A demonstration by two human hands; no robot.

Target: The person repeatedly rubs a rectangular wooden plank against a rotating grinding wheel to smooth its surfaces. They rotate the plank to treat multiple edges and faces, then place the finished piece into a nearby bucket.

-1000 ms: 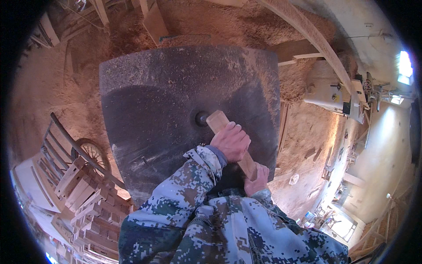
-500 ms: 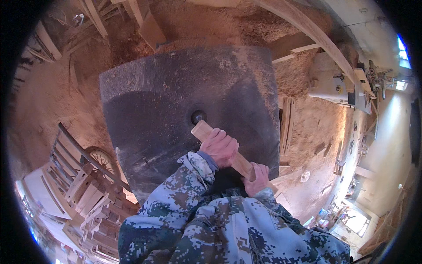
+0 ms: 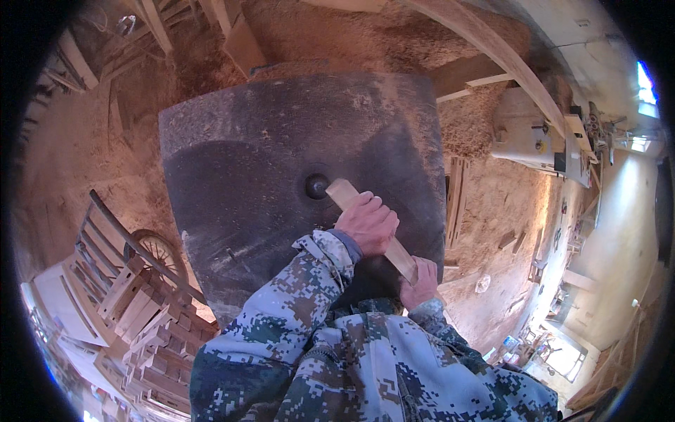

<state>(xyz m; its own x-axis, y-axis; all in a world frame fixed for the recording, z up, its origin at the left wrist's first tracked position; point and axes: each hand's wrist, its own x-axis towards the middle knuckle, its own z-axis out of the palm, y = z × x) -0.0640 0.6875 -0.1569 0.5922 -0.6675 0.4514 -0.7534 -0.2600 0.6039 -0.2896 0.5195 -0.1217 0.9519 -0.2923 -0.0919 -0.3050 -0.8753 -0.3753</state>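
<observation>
A camouflage jacket (image 3: 351, 366) fills the space before the table's (image 3: 239, 183) near edge, as I watch from afar through the head camera. The right hand (image 3: 420, 283), over the table's near right part, is closed around the lower end of a wood bar (image 3: 399, 260). Farther in, the left hand (image 3: 367, 222) is also closed on the bar, fingers curled over its upper part; I cannot tell how either palm meets the wood beneath. The bar lies slanted over the table, its far end just beside a round knob (image 3: 317, 186) near the table's middle; I cannot tell whether the two touch. Sawdust (image 3: 406, 112) speckles the dark top, thickest toward the far right corner. I see stacked blocks (image 3: 163, 355) off the table's near left corner and a spoked wheel (image 3: 156, 252) left of the table. Narrow boards (image 3: 456, 204) lie right of the table. Beyond its far right corner, a long beam (image 3: 510, 60) crosses in front of a pale machine (image 3: 517, 137); a bright window (image 3: 646, 88) shines farthest right.
</observation>
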